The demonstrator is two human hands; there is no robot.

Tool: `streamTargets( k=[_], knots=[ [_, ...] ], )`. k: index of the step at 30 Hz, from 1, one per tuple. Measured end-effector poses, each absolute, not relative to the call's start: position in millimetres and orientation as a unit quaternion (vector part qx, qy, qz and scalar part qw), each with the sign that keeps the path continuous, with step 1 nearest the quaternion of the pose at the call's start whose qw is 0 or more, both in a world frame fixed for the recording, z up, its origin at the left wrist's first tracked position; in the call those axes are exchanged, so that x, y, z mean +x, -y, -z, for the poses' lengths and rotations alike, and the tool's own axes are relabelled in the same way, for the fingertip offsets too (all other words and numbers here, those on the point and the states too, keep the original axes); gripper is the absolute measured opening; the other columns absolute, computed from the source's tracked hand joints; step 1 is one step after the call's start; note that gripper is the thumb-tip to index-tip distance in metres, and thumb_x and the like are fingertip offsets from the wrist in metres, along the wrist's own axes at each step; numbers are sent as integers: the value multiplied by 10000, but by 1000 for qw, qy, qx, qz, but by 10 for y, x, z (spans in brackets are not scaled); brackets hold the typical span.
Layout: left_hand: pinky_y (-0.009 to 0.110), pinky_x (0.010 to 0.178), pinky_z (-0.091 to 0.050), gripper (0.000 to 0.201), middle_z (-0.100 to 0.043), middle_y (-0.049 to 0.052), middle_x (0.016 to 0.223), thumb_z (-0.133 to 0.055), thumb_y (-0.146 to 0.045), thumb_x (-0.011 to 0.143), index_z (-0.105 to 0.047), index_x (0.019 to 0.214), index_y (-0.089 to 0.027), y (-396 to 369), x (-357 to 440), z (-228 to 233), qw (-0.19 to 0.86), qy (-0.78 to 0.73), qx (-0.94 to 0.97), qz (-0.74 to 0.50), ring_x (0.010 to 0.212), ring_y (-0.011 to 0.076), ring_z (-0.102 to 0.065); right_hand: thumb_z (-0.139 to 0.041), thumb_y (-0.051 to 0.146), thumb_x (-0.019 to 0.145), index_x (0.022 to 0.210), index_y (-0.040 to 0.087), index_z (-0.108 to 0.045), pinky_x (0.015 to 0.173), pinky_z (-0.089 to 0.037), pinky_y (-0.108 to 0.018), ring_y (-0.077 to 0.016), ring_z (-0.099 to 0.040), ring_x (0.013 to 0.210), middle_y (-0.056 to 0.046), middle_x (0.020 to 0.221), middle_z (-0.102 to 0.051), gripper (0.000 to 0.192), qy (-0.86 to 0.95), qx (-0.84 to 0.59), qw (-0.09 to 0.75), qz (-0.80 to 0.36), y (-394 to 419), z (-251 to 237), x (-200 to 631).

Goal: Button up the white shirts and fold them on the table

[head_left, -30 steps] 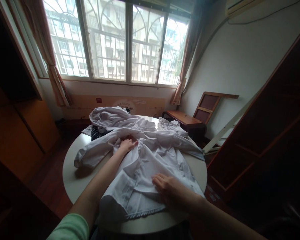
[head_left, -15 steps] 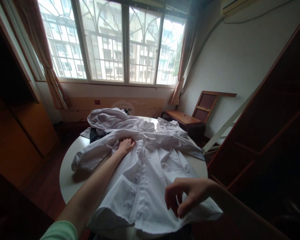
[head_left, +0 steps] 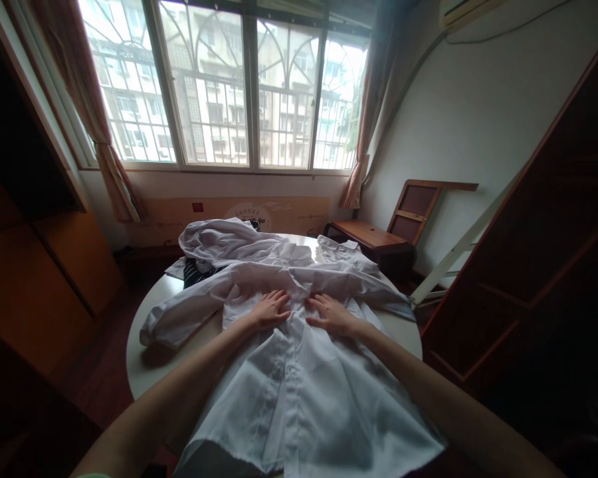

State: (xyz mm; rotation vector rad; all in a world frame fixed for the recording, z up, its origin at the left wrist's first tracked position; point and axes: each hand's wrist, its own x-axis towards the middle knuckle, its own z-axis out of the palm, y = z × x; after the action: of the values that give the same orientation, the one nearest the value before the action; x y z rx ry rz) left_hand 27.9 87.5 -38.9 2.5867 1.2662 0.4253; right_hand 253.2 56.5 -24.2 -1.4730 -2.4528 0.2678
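A white button-front shirt (head_left: 323, 398) lies spread over the round table, its hem hanging over the near edge and its sleeves out to both sides. My left hand (head_left: 272, 310) rests flat on the upper chest, left of the button placket, fingers stretched out. Across the placket, my right hand (head_left: 331, 315) lies on the cloth in the same way, fingers spread. Neither hand grips the fabric. Both sets of fingertips point toward the collar.
Behind the shirt, more crumpled white clothing (head_left: 224, 242) and a dark striped cloth (head_left: 199, 271) lie on the white round table (head_left: 147, 372). A wooden bench (head_left: 369, 236) stands at the back right. Dark wooden furniture (head_left: 508, 299) rises on the right, with windows (head_left: 209, 86) beyond.
My right hand has moved from above the lower right of the shirt up onto its chest. My left hand has slid slightly right and nearer to me.
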Motion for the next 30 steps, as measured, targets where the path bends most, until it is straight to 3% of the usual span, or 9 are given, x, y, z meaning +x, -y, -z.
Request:
streamTargets(
  k=[3,6,8,11,14,20,25,30],
  knots=[
    [339,978,-343,367,-572,84,1205,-459,-393,831,-568,1118,-194,-892,265,353,148,-426,877,-165,1142,223,-485,-424,415,867,899,162,-662,792,-414,-303,-217,-589,885,-99,932,-666,349,825,-538,149,-87,-671,140,2503],
    [303,810,-430,256,-653,77,951,-401,-280,859,-616,950,-174,-996,342,314,167,-491,825,-226,873,191,-591,-387,356,886,793,160,-638,644,-400,-258,-178,-600,709,-76,787,-673,331,761,-610,212,-63,-794,10,2346],
    [288,735,-437,194,-648,66,855,-437,-216,830,-618,880,-169,-1066,423,311,162,-524,794,-261,771,177,-586,-405,424,871,803,163,-631,634,-394,-261,-196,-612,742,-89,806,-679,352,730,-637,240,-57,-865,-25,2182],
    [270,720,-430,92,-630,57,815,-523,-158,762,-614,770,-164,-1131,527,335,154,-538,781,-278,759,168,-571,-431,561,814,826,152,-645,657,-412,-295,-257,-628,815,-141,846,-683,462,696,-682,215,-72,-943,10,1927],
    [276,740,-430,71,-615,54,790,-538,-133,742,-599,717,-160,-1143,568,378,148,-546,774,-285,782,171,-564,-529,484,772,879,133,-658,698,-426,-309,-282,-627,879,-178,914,-676,389,668,-717,186,-65,-977,99,1764],
    [294,775,-431,58,-622,50,801,-543,-124,743,-584,720,-159,-1094,572,435,148,-548,759,-318,798,166,-564,-580,344,728,876,148,-654,721,-433,-305,-266,-624,889,-137,897,-684,256,656,-713,227,-98,-937,211,1800],
    [281,736,-444,47,-627,42,791,-532,-161,765,-576,751,-159,-1053,576,397,167,-539,728,-388,754,147,-571,-573,271,732,770,152,-624,713,-431,-280,-212,-626,807,-86,811,-680,136,646,-685,300,-154,-973,195,1860],
    [247,661,-453,42,-626,23,719,-547,-180,755,-563,726,-155,-1052,560,393,243,-510,695,-445,684,129,-576,-544,261,765,789,152,-588,703,-441,-249,-168,-617,777,-68,821,-670,121,626,-632,406,-209,-972,205,1772]
  ],
)
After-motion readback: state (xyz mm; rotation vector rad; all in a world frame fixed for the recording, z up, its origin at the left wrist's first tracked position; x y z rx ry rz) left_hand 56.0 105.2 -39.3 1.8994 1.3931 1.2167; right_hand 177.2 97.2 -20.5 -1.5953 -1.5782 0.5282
